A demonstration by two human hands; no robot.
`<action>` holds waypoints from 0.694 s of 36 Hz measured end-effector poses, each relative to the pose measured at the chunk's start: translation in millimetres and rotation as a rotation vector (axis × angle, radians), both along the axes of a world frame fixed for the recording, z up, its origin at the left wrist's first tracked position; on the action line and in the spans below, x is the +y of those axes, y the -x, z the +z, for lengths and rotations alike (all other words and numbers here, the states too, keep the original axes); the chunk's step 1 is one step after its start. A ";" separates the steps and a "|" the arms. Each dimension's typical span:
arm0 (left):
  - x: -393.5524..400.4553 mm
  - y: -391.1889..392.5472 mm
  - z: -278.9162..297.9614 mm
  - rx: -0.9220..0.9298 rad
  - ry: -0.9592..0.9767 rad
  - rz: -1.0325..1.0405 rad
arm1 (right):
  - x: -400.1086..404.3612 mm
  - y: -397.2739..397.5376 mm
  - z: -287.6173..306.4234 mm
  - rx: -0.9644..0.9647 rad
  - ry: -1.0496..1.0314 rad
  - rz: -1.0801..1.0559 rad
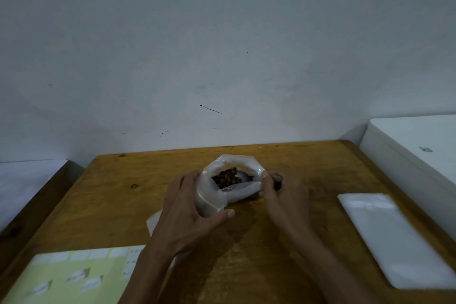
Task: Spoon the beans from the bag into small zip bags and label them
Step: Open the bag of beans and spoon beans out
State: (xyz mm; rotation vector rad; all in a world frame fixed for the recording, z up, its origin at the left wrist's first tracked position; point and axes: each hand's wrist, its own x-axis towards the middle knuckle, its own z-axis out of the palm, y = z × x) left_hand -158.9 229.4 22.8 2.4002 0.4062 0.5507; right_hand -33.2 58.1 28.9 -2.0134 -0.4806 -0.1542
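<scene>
Pale grey-white wall (222, 44) fills the upper half of the view, bare but for a few scuffs and one short dark streak low at its middle. Against it stands a wooden table (111, 205), its orange-brown top showing grain and a couple of dark knots. To the right, just beside the table's edge, sits a large white box-like unit (414, 153) with a small grey mark on its top. At the far left a lower pale surface (27, 180) runs alongside the table, edged in dark wood.

On the table's right side lies a flat stack of small zip bags (397, 237), white and glossy, set at an angle. At the near left corner is a pale green sheet of labels (64, 276), with white stickers in a row along its top and a few more scattered lower down; any print on them is too blurred to read.

Near the table's middle stands the bag (217, 195), translucent plastic with its mouth spread wide, dark brown beans (225, 176) visible inside. The left hand (187, 210) wraps around the bag's near left side, thumb pressed across the front. The right hand (281, 192) pinches the bag's right rim between thumb and fingers; something dark shows by its fingers, though what it is cannot be made out.
</scene>
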 end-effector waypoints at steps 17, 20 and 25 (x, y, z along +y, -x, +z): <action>-10.6 2.4 8.7 0.034 0.010 -0.001 | -20.0 -0.5 26.0 0.527 -0.609 -0.061; -13.4 -0.4 10.2 0.040 -0.003 0.014 | -31.7 6.6 32.4 0.540 -0.645 0.006; -20.9 -2.4 16.9 0.047 0.038 0.008 | -48.4 19.1 35.7 0.477 -0.603 0.139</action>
